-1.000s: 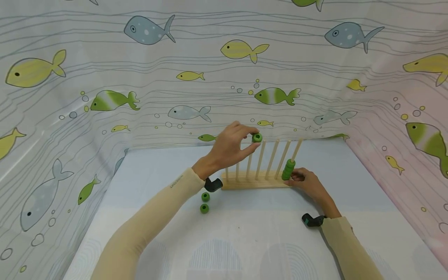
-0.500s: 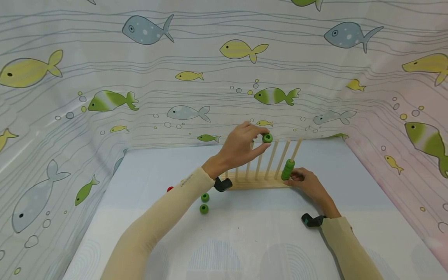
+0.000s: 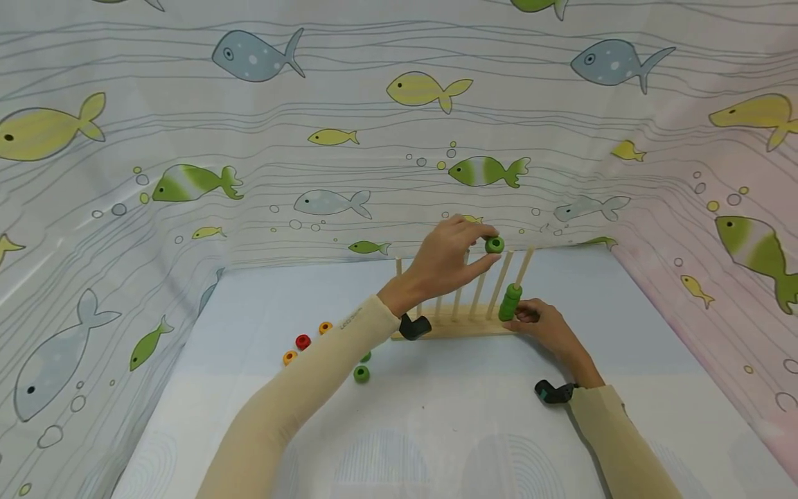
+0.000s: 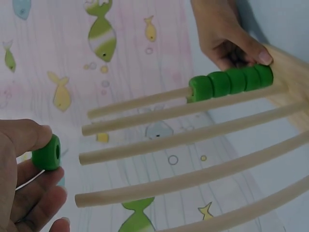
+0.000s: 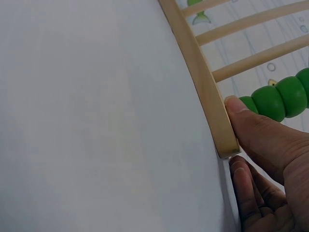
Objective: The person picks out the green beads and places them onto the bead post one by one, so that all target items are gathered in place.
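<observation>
My left hand (image 3: pixel 439 262) pinches a green wooden bead (image 4: pixel 40 156) between thumb and fingers. It is raised near the peg tips of a wooden peg rack (image 3: pixel 458 327), and in the left wrist view the bead sits a short gap from those tips. On the end peg at the right, several green beads (image 3: pixel 509 305) are stacked against the base. My right hand (image 3: pixel 548 331) grips that end of the rack: the thumb (image 5: pixel 236 105) lies on the base beside the lowest bead, the fingers curl at its end. The other visible pegs are bare.
Two loose green beads (image 3: pixel 361 378) lie on the table left of the rack, one partly behind the left sleeve. Farther left are a red bead (image 3: pixel 302 344) and orange beads (image 3: pixel 287 360). A fish-printed curtain (image 3: pixel 349 166) surrounds the table.
My left hand has moved right along the peg tips with the green bead, toward the end peg. The red and orange beads have come into view behind the left sleeve. My right hand stays put.
</observation>
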The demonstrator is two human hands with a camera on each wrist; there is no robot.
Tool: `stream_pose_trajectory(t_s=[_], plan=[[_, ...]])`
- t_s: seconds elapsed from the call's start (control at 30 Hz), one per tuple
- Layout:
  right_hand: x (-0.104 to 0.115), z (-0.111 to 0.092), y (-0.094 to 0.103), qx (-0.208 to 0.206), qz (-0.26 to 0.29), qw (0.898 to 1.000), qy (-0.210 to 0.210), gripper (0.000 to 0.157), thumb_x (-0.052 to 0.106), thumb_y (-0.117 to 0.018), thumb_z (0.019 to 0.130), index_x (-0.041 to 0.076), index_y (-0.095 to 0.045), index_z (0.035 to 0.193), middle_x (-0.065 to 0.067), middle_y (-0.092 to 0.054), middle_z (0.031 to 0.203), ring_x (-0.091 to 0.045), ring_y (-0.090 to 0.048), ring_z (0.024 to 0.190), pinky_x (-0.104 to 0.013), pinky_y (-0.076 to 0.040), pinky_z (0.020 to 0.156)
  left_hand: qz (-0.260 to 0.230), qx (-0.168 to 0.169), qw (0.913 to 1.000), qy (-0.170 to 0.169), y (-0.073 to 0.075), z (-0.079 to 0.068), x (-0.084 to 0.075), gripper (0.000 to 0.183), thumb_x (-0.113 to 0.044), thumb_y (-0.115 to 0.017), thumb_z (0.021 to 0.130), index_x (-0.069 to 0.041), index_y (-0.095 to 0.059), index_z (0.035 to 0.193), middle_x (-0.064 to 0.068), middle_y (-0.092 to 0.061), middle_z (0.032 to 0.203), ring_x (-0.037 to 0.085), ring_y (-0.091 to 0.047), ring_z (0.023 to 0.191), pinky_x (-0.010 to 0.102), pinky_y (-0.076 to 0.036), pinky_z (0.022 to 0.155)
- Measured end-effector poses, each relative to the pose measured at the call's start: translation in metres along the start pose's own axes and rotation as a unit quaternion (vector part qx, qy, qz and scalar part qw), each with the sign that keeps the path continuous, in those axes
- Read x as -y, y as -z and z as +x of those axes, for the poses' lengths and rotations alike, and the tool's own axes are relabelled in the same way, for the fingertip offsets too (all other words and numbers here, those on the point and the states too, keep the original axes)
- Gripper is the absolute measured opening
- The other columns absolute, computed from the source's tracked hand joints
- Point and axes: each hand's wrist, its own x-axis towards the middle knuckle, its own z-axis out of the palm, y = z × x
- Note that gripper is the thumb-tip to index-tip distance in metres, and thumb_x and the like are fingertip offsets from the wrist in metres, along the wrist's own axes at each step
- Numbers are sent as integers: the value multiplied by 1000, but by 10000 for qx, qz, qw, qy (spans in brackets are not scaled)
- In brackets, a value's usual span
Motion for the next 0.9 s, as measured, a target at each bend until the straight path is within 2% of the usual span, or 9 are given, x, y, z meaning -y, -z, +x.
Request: stream_pose_trajectory(t_s=[0.37, 0.67, 0.9], plan=[[1, -2, 2, 43, 24, 9998, 167, 62, 33, -81, 91, -5, -60, 135, -18, -63, 121, -28, -59, 106, -33, -51, 87, 149, 104, 9998, 2, -14, 12, -7, 33, -28, -74, 97, -7, -71, 122, -1, -75, 111, 14, -62, 99, 26, -45, 92], [-1, -1, 2, 54, 52, 9999, 138, 62, 36, -82, 90, -3, -61, 134, -17, -63, 122, -26, -59, 105, -33, -51, 87, 393, 318, 9986, 144, -25, 20, -10, 33, -33, -73, 98, -12, -71, 124, -6, -74, 112, 11, -60, 98, 28, -44, 89], [-2, 0, 2, 76, 135, 9998, 155, 62, 37, -82, 90, -1, -62, 134, -16, -62, 123, -26, -59, 108, -34, -50, 90, 352, 484, 9979, 233, -32, 26, -12, 35, -33, -72, 98, -12, -70, 126, -5, -74, 114, 12, -62, 103, 32, -44, 96]])
